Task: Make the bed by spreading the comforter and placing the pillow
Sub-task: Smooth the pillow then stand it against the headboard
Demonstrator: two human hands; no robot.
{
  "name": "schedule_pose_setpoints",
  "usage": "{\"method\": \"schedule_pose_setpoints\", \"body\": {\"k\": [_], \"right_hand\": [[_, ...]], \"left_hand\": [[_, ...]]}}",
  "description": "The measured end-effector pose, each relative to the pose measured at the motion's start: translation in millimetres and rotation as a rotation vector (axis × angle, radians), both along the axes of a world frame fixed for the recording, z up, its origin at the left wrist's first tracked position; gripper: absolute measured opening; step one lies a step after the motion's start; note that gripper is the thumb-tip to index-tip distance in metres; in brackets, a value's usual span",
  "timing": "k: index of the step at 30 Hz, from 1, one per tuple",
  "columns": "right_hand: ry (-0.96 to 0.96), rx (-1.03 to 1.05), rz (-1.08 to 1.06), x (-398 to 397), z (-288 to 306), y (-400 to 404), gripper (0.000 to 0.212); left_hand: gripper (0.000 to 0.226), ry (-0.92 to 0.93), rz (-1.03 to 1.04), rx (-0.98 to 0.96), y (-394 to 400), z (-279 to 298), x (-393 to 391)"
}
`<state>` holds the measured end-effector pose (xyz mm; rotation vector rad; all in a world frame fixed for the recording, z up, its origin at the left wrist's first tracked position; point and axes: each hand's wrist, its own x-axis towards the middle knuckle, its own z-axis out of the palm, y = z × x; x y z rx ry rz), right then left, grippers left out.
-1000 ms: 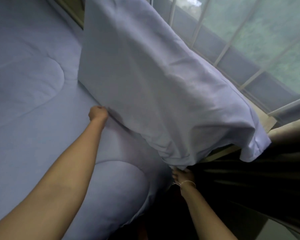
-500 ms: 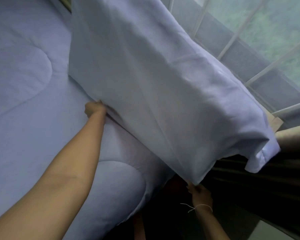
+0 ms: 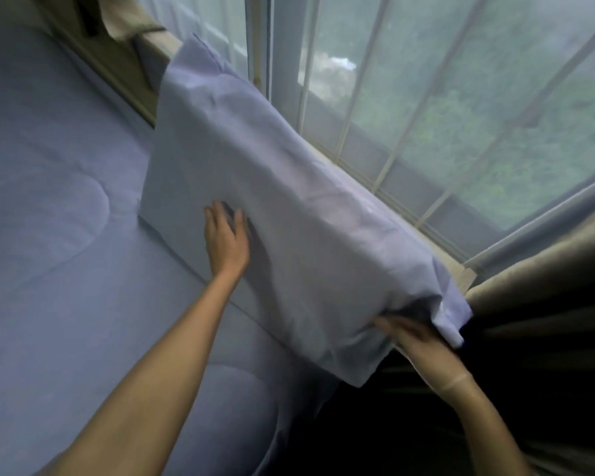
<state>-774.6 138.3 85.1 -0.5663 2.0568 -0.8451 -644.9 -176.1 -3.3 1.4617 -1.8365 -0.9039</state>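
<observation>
A pale lavender pillow leans along the window side of the bed, its lower edge on the quilted lavender comforter that covers the mattress. My left hand lies flat on the pillow's face with the fingers spread and straight. My right hand reaches under the pillow's near right corner, fingers stretched out and blurred, beside the loose flap of the pillowcase. Whether those fingers pinch the cloth is not visible.
A barred window with a wooden sill runs behind the pillow. A dark curtain hangs at the right, next to my right arm. More cloth and a dark object sit at the far end of the sill.
The pillow has come down from its raised tilt and now rests lower against the sill. My left hand let go of its lower edge and lies flat on its face. My right hand moved to the near corner.
</observation>
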Motion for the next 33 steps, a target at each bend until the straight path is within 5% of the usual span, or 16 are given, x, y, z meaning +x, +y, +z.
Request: {"method": "schedule_pose_setpoints", "body": {"k": [2,4,9,12,15,17,22,26,29,33], "right_hand": [[0.244,0.141,0.022,1.5,17.9,27.2,0.035],[0.508,-0.046,-0.021,10.9,40.8,16.6,0.014],[0.925,-0.47,0.087,30.9,101.8,-112.1,0.017],[1.064,-0.299,0.441,25.2,90.7,-196.9,0.047],[1.18,-0.005,0.7,6.2,56.3,-244.2,0.068],[1.151,0.084,0.723,-17.5,43.5,-242.8,0.072],[0.813,0.179,0.529,-67.1,49.9,-183.6,0.094],[0.917,0.01,0.401,-57.5,48.9,-156.3,0.09],[0.928,0.024,0.537,-42.5,34.9,-139.0,0.082],[0.887,0.071,0.538,-55.6,26.5,-118.2,0.082]], "left_hand": [[0.062,0.002,-0.01,-0.048,4.1,8.8,-6.3],[0.068,-0.038,-0.049,-0.086,21.2,12.8,-18.0],[0.075,-0.14,-0.416,-0.161,152.9,-12.0,-49.5],[0.089,-0.291,-0.714,-0.414,204.5,-46.1,-30.9],[0.077,-0.445,-1.025,-0.732,215.6,-69.6,10.6],[0.075,-0.481,-0.999,-0.858,202.1,-81.5,33.6],[0.07,-0.343,-0.535,-0.583,100.4,-61.0,75.0],[0.066,-0.194,-0.087,-0.222,17.5,-25.2,76.7],[0.065,-0.057,0.198,0.101,1.1,-24.3,62.3],[0.073,-0.276,-0.116,0.213,50.0,-73.6,39.7]]}}
